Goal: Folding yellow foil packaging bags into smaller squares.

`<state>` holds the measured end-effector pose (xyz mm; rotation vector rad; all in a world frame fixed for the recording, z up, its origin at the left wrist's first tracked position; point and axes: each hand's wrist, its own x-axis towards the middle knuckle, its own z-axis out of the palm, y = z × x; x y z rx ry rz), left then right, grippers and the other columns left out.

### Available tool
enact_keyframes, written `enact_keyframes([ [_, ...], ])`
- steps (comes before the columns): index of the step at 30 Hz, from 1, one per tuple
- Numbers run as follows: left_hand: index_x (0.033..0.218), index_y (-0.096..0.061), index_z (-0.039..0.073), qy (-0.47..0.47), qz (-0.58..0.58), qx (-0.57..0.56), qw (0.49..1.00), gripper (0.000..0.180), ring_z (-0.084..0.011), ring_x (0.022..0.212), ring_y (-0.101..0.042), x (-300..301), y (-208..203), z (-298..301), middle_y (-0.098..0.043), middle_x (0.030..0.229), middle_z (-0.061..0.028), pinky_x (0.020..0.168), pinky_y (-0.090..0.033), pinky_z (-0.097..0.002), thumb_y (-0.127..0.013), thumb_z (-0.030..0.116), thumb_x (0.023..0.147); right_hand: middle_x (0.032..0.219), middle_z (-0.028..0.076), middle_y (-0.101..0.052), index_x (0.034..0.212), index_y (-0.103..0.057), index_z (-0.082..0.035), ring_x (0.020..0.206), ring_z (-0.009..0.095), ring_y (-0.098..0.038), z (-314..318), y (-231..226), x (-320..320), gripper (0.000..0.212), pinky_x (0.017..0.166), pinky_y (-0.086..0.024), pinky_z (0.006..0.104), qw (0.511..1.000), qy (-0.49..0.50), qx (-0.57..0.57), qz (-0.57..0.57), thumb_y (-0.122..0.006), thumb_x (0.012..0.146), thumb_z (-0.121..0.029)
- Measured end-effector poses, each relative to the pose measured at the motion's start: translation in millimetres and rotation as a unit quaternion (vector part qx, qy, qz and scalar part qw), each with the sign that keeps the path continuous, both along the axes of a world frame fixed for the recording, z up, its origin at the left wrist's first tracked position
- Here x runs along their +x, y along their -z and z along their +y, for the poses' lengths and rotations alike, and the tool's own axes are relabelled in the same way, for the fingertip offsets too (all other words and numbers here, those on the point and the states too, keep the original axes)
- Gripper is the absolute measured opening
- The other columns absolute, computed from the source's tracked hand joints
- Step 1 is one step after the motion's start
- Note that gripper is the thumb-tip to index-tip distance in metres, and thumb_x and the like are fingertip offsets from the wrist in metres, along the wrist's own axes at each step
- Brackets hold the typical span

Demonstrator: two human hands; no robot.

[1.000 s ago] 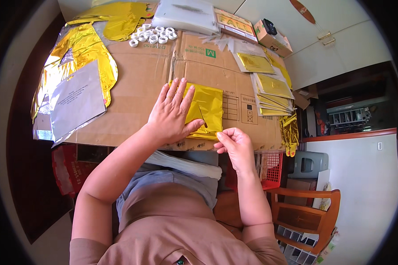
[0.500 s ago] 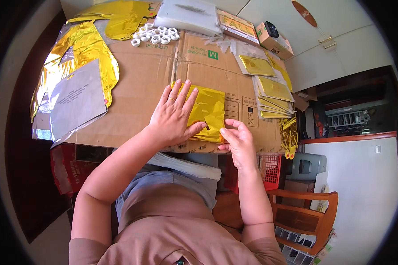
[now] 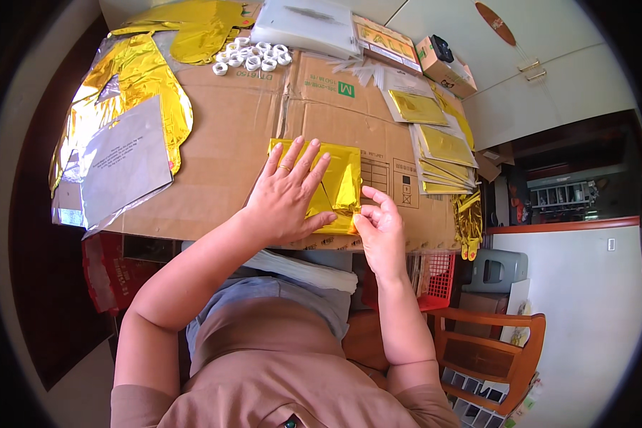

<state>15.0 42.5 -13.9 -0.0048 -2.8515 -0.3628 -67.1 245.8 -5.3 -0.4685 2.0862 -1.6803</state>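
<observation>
A folded gold foil balloon (image 3: 346,167) lies flat near the front edge of the cardboard-covered table. My left hand (image 3: 287,194) rests on it, fingers stretched and spread, covering its left part. At the lower right corner of the foil, thumb and fingertips of my right hand (image 3: 382,232) pinch the edge. To the left lie unfolded gold foil balloons (image 3: 139,68), with a grey printed sheet in a clear bag (image 3: 125,160) over them. Folded gold foil packets in clear bags (image 3: 442,146) form a fanned stack on the right.
White ribbon rolls (image 3: 253,63) sit together at the back, near a pile of clear plastic bags (image 3: 303,28). Small cardboard boxes (image 3: 446,65) stand at the back right. Gold foil strips (image 3: 469,221) hang over the right edge. A wooden chair (image 3: 531,349) is at lower right.
The foil's top edge looks straighter and its surface flatter. My right hand has shifted slightly left and down along the foil's corner; my left hand has moved slightly toward me, staying flat.
</observation>
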Motion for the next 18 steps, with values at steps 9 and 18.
enact_keyframes([
  [9,0.157,-0.034,0.02,0.012,-0.021,-0.026,0.999,0.081,-0.0419,0.152,-0.017,-4,-4,2,-0.023,0.163,-0.0229,0.122,-0.013,-0.0563,-0.044,0.069,0.094,0.108,0.012,-0.068,0.138,-0.052,-0.002,0.085,0.013,-0.063,-4,15,-3,0.049,0.075,-0.053,0.0276,0.99,-0.021,-0.012,0.137,-0.05,0.091,0.013],
  [18,0.157,-0.035,0.02,0.008,-0.046,-0.044,0.998,0.081,-0.0417,0.152,-0.016,-5,-2,6,-0.021,0.163,-0.0228,0.122,-0.012,-0.0552,-0.044,0.07,0.093,0.132,0.021,-0.061,0.138,-0.052,-0.001,0.123,0.035,-0.056,-6,-4,10,0.059,0.106,-0.043,0.0456,0.883,-0.03,0.253,0.394,-0.057,0.081,0.011],
])
